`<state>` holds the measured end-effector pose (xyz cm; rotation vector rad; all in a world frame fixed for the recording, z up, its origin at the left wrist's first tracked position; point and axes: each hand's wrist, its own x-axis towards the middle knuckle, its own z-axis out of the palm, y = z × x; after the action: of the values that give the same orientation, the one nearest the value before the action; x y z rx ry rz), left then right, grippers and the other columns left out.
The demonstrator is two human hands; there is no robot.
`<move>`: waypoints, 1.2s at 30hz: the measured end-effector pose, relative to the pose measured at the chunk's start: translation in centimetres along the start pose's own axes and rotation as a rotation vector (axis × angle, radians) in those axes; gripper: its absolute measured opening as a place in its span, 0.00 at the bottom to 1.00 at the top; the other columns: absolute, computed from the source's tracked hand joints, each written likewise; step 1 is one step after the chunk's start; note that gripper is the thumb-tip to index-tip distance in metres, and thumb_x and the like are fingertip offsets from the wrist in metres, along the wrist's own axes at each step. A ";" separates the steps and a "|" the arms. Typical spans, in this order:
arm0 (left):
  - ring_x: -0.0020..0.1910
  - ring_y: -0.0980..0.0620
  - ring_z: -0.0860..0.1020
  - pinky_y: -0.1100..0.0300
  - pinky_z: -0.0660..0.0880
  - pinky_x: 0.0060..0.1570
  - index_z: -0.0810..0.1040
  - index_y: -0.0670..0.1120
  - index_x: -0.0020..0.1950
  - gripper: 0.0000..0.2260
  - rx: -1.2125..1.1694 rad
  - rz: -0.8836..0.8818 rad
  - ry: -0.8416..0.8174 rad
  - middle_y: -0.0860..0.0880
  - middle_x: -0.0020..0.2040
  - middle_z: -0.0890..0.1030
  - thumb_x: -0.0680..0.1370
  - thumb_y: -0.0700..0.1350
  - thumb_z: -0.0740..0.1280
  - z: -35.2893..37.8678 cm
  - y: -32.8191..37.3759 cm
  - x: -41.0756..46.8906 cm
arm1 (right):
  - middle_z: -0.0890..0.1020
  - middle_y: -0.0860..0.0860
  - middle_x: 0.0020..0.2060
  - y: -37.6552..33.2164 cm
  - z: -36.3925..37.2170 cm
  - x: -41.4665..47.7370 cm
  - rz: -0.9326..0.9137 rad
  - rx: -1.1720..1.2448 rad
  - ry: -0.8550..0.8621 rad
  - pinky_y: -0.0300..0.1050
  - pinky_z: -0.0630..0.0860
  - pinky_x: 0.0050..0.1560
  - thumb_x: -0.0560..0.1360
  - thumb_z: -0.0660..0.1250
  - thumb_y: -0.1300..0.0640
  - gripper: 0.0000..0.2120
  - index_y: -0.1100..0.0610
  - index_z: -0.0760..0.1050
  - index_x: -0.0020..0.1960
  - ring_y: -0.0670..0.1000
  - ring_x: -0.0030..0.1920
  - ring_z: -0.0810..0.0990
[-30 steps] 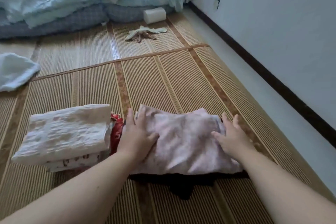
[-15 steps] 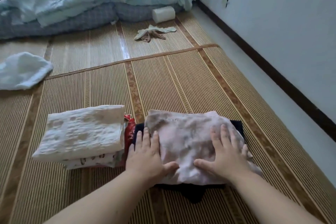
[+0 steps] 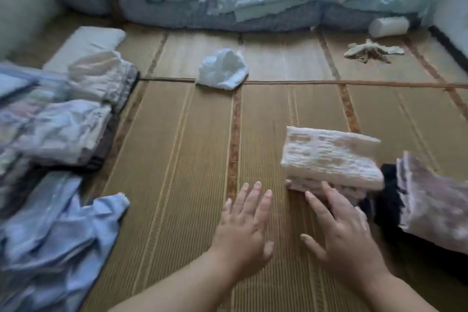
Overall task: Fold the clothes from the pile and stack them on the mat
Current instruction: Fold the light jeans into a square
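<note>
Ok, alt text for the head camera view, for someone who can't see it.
A person's left hand and right hand spread open over a woven mat, the right beside a folded cream stack. Loose blue clothes lie at left.

A broad strip of bare mat (image 3: 177,159) lies open from the left hand (image 3: 243,230) ahead to the white cloth (image 3: 222,68). The pile (image 3: 55,129) and blue shirt (image 3: 58,243) block the left. The stack (image 3: 329,157) and pink fold (image 3: 435,205) block the right. The right hand (image 3: 347,238) seems to touch the stack, but blur hides the contact.
</note>
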<state>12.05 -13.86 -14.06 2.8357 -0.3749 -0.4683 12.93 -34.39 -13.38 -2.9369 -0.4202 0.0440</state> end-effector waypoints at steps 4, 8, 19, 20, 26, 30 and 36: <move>0.76 0.43 0.37 0.37 0.51 0.71 0.38 0.46 0.78 0.46 0.130 -0.225 0.015 0.45 0.78 0.35 0.73 0.60 0.65 -1.1 -16.3 -9.0 | 0.73 0.55 0.67 -14.8 4.2 1.8 -0.101 0.083 -0.130 0.67 0.74 0.53 0.57 0.81 0.44 0.46 0.48 0.65 0.70 0.58 0.64 0.75; 0.67 0.41 0.67 0.36 0.77 0.47 0.70 0.47 0.68 0.51 0.190 -0.474 -0.104 0.41 0.68 0.74 0.47 0.62 0.77 -0.4 -29.7 -16.7 | 0.59 0.49 0.75 -28.0 8.8 4.0 -0.247 0.131 -0.355 0.63 0.58 0.69 0.67 0.71 0.39 0.42 0.43 0.56 0.76 0.54 0.75 0.61; 0.68 0.42 0.65 0.53 0.64 0.67 0.61 0.60 0.73 0.30 -0.127 -0.753 -0.050 0.46 0.75 0.59 0.74 0.51 0.67 5.1 -42.7 -22.9 | 0.57 0.55 0.71 -45.7 20.7 8.6 -0.188 0.230 -0.671 0.53 0.67 0.67 0.75 0.62 0.44 0.36 0.40 0.45 0.77 0.61 0.66 0.65; 0.64 0.42 0.68 0.54 0.66 0.63 0.67 0.57 0.69 0.24 -0.129 -0.744 0.006 0.49 0.71 0.66 0.74 0.49 0.67 5.2 -43.0 -22.9 | 0.61 0.56 0.67 -46.0 20.9 9.1 -0.161 0.182 -0.647 0.53 0.69 0.63 0.76 0.61 0.47 0.32 0.40 0.50 0.76 0.61 0.63 0.68; 0.47 0.45 0.75 0.53 0.71 0.40 0.72 0.53 0.44 0.04 -0.323 -0.691 0.204 0.49 0.45 0.76 0.74 0.43 0.63 1.7 -42.7 -22.9 | 0.76 0.45 0.48 -45.2 16.8 11.6 -0.099 0.536 -0.496 0.33 0.69 0.40 0.74 0.60 0.62 0.10 0.54 0.80 0.46 0.50 0.52 0.76; 0.44 0.56 0.77 0.62 0.71 0.38 0.75 0.57 0.48 0.05 -0.776 -0.574 0.568 0.55 0.45 0.78 0.78 0.46 0.68 -4.3 -39.5 -21.6 | 0.79 0.46 0.37 -43.8 7.9 12.6 0.019 1.073 -0.433 0.46 0.72 0.47 0.73 0.60 0.63 0.09 0.64 0.79 0.43 0.44 0.42 0.75; 0.68 0.56 0.65 0.57 0.64 0.66 0.55 0.58 0.76 0.44 -0.761 -0.494 0.351 0.58 0.66 0.67 0.66 0.61 0.75 -6.6 -35.0 -19.5 | 0.82 0.49 0.34 -42.0 -5.7 13.8 0.098 1.649 -0.271 0.40 0.77 0.35 0.81 0.57 0.59 0.10 0.58 0.77 0.47 0.46 0.36 0.80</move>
<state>3.82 25.84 -12.16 2.1596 0.4855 -0.1334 14.92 8.25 -0.41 -1.3071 -0.1116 0.5120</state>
